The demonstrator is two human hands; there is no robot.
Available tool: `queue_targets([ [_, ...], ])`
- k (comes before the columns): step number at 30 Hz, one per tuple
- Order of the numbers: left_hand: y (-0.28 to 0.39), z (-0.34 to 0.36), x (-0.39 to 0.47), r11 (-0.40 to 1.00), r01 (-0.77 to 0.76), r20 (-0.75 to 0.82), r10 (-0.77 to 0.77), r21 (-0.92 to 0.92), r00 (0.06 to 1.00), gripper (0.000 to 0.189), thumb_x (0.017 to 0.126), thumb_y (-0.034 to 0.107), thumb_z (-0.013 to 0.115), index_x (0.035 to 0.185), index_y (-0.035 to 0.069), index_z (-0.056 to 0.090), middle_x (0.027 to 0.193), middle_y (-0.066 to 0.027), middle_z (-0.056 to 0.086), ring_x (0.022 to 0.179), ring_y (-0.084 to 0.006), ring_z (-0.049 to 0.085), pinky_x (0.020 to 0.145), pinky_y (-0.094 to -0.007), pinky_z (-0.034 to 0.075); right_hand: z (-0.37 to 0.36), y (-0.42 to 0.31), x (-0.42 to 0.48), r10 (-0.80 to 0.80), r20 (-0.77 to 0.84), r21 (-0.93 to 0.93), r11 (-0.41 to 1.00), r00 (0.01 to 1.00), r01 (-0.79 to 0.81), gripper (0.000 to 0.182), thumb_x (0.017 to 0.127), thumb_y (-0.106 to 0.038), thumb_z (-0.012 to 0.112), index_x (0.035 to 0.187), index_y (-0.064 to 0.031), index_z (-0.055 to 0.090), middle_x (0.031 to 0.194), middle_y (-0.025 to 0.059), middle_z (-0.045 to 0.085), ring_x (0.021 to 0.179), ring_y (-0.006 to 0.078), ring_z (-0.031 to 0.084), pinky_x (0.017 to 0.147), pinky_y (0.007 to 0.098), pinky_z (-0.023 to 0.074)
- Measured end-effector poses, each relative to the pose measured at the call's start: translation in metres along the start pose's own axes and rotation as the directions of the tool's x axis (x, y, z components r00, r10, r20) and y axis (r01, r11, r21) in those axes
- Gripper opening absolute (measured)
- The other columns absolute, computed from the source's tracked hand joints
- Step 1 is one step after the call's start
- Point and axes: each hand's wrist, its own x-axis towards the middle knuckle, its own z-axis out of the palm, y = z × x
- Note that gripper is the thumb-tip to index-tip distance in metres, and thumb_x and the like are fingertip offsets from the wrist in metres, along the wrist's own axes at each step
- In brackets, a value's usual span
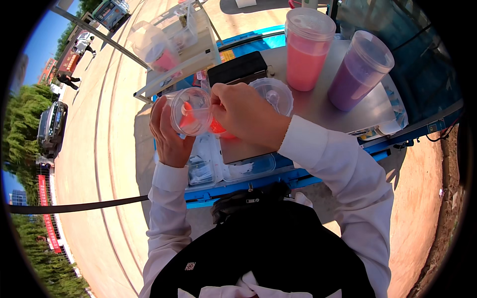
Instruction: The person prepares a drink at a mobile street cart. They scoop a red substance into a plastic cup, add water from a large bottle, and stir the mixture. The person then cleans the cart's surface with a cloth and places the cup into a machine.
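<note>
My left hand [169,136] holds a clear plastic cup [192,111] tilted, with its mouth towards me. Something orange-red shows inside the cup. My right hand [248,111] is closed on the thin handle of a utensil [201,113] that reaches into the cup's mouth; its working end is not clearly seen. Under and behind my right hand lies a round clear lid or tub [272,97] with a clear spoon-like piece in it. An orange-red thing [217,126] is partly hidden between my hands. The cup's lower part is hidden by my left fingers.
A tall jug of pink liquid [307,56] and one of purple liquid [356,76] stand on the metal counter [335,119], right. A black case [238,67] lies behind my hands. Plastic trays [201,175] sit at the near edge. Clear bins [152,41] stand on a side shelf.
</note>
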Motion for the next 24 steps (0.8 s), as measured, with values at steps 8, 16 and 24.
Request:
queue_targets([
  [8, 0.000, -0.002, 0.001, 0.999, 0.008, 0.018, -0.009, 0.037, 1.000, 0.087, 0.072, 0.026, 0.085, 0.139, 0.010, 0.031, 0.142, -0.0186, 0.039, 0.131, -0.0392, 0.039, 0.105, -0.0480, 0.035, -0.022, 0.011, -0.021, 0.008, -0.023, -0.031, 0.999, 1.000, -0.009, 0.018, 0.087, -0.013, 0.060, 0.092, 0.0044, 0.064, 0.074, 0.0185, 0.066, 0.065, 0.0295, 0.064, 0.059, 0.0373, 0.0490],
  [16, -0.006, 0.000, -0.004, 1.000, 0.013, -0.009, -0.013, 0.011, 1.000, 0.090, 0.071, 0.023, 0.086, 0.140, 0.010, 0.030, 0.141, -0.0193, 0.037, 0.130, -0.0391, 0.040, 0.104, -0.0475, 0.039, -0.065, 0.000, -0.045, 0.122, 0.052, 0.072, 0.990, 0.991, -0.125, 0.017, 0.091, -0.012, 0.058, 0.089, 0.0046, 0.062, 0.062, 0.0082, 0.056, 0.056, 0.0126, 0.050, 0.052, 0.0287, 0.0386],
  [24, -0.001, 0.003, -0.004, 1.000, -0.024, -0.011, 0.024, 0.011, 1.000, 0.091, 0.070, 0.023, 0.087, 0.139, 0.009, 0.029, 0.139, -0.0205, 0.036, 0.128, -0.0405, 0.041, 0.102, -0.0478, 0.043, -0.026, 0.007, -0.031, -0.027, 0.028, 0.128, 0.992, 0.999, 0.023, 0.017, 0.089, -0.014, 0.059, 0.091, 0.0031, 0.062, 0.067, 0.0131, 0.061, 0.060, 0.0234, 0.061, 0.056, 0.0350, 0.0445],
])
